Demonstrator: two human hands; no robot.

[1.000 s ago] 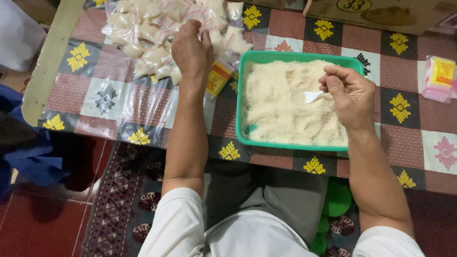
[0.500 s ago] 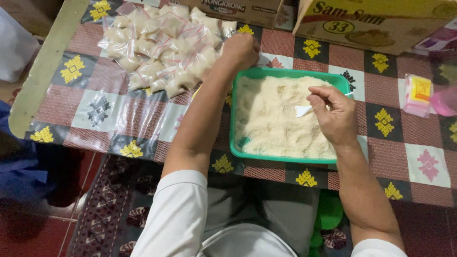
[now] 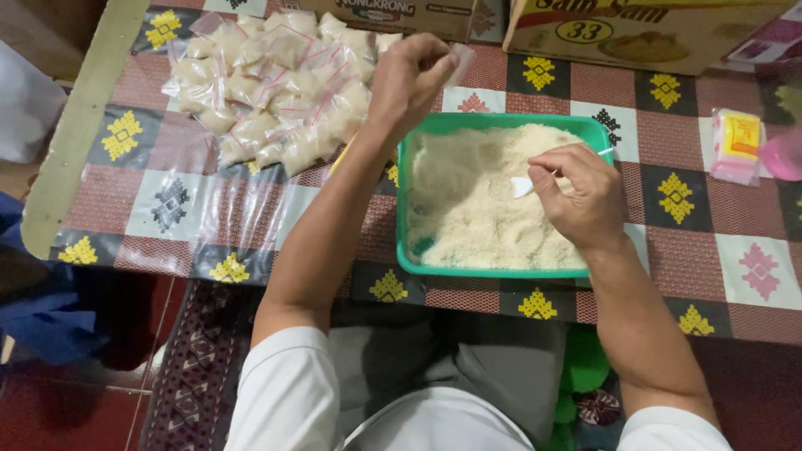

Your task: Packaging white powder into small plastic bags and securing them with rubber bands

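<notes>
Green tray [image 3: 407,209]: we find it on the worktop [image 3: 718,250] before us, filled with pale crumb-like meal [image 3: 476,200].
Left hand [image 3: 409,79]: raised over the tray's far left corner, fingers pinched on a small clear plastic bag [image 3: 461,60] that looks empty.
Right hand [image 3: 581,196]: closed around a white plastic spoon [image 3: 526,185], its bowl resting on the meal at mid-tray.
Filled packets [image 3: 276,83]: a heap of small sealed bags of the same pale meal, lying on a clear plastic sheet [image 3: 225,217] at the far left, near the left hand.
Other stock: cardboard cartons [image 3: 643,33] along the far edge; a small wrapped yellow-and-pink pack [image 3: 735,142] at the right.
Step in hand: we judge this to be bagging, with a fresh bag fetched and not yet opened.
Next move calls for: the bag's mouth spread and brought over the tray, so that the spoon can tip a measure in without spilling.
Change from earlier: the left hand was down at the heap a second ago; now it is lifted clear with the bag. The right hand has kept its spoon in the meal.
</notes>
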